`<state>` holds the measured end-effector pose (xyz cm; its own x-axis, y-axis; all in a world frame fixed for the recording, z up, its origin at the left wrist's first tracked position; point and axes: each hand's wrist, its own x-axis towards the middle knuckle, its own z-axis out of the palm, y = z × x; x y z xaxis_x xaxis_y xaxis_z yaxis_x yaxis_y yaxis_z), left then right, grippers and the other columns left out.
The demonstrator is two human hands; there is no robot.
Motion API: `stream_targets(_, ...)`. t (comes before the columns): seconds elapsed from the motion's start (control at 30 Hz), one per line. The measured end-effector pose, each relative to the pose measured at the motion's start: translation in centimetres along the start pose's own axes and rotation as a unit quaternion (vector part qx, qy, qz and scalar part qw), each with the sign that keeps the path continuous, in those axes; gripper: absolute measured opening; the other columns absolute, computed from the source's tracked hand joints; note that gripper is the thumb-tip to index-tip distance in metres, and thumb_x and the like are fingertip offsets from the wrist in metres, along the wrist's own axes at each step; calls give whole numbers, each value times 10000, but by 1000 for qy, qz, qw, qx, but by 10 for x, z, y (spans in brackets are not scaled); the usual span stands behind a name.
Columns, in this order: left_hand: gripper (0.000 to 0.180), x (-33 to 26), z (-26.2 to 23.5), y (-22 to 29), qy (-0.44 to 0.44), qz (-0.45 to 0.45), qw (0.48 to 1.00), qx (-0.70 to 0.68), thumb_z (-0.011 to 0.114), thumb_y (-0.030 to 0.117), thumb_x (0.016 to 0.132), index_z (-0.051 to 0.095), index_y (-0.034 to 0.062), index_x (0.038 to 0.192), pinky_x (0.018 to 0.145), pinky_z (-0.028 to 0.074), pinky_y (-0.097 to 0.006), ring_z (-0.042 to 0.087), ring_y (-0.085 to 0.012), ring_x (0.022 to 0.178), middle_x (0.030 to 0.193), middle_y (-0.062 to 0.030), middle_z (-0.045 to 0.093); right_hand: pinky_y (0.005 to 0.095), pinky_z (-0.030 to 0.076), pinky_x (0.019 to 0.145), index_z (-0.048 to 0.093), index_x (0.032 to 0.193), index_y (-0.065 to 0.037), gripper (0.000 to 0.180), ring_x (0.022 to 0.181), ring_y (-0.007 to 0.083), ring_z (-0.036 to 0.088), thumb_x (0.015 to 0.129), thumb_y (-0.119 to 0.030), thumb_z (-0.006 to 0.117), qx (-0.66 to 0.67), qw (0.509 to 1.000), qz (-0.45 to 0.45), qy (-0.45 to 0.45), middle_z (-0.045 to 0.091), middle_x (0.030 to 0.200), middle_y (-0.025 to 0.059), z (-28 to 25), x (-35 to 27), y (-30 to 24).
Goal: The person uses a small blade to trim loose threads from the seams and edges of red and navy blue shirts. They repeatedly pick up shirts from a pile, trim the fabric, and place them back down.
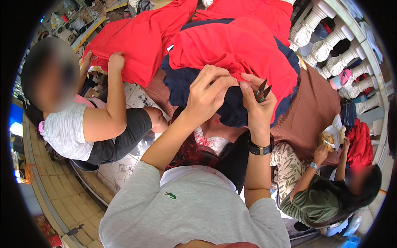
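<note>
- Brown textured cover [308, 107]: spread beneath the heaped cloth, falling in folds on your right.
- Red cloth piece [231, 45]: bright, plain, matte and soft, loosely rumpled with shallow creases. It lies ahead of you, beyond both hands, its body reaching away from you; a small gathered bit of its near edge comes up between your fingertips.
- Navy cloth [235, 113]: dark, wavy-edged, under the red, showing along both sides and below your hands.
- Left hand [211, 91]: raised in front of you, fingers bent, thumb and fingertips pinching the red edge.
- Right hand [260, 107]: just beside the left, thumb and forefinger nipping the same edge, the other fingers curled around a tool.
- Wristwatch [261, 149]: black strap, on your right wrist.
- Thread snips [259, 96]: dark, two pointed blades parted and sticking up out of your right hand, clear of the pinched edge.
- Label [170, 48]: small, white, at the red cloth's left side.
</note>
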<state>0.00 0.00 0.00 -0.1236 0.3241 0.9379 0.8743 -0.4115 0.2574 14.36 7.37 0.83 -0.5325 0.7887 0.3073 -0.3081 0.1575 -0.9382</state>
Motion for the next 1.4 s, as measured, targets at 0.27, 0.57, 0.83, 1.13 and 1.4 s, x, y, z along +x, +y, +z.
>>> stream_targets(0.27, 70, -8, 26, -1, -5, -283, 940, -192, 633, -69, 898, 587, -16, 895, 690, 513, -300, 617, -162, 780, 859, -82, 573, 188, 385, 639, 653, 1189, 1, 260, 789, 48, 555, 942, -65, 699, -77, 992, -78, 69, 663, 1018, 18, 9, 0, 12)
stream_targets(0.57, 86, -18, 20, 0, -53, -294, 934, -198, 646, 16, 946, 584, -7, 891, 776, 503, -260, 603, -124, 840, 905, -58, 602, 193, 366, 590, 674, 1063, 5, 144, 731, 19, 510, 931, -42, 705, -53, 992, -26, 109, 651, 954, -7, 10, -6, 20)
stream_targets(0.83, 101, -10, 23, 5, -29, -339, 918, -202, 638, 51, 968, 566, -20, 977, 792, 530, -274, 633, -134, 850, 907, -72, 615, 181, 387, 611, 667, 1035, -3, 143, 724, 20, 516, 907, -28, 726, -103, 981, -108, 123, 650, 893, -18, 14, -3, 29)
stream_targets(1.13, 111, -12, 32, 11, 23, -368, 887, -278, 592, 84, 1014, 565, -19, 983, 798, 524, -267, 602, -104, 881, 952, -59, 613, 181, 303, 531, 578, 1128, -22, 284, 623, 10, 438, 889, 19, 725, -73, 985, -105, 119, 636, 830, -4, 8, 1, 25)
stream_targets(1.4, 163, -25, 36, -3, 38, -365, 910, -192, 612, 113, 998, 573, -19, 912, 698, 489, -288, 601, -134, 765, 807, -90, 624, 174, 286, 528, 550, 1160, -25, 321, 616, -8, 406, 893, 36, 716, -82, 983, -115, 113, 646, 827, -1, 18, -3, 20)
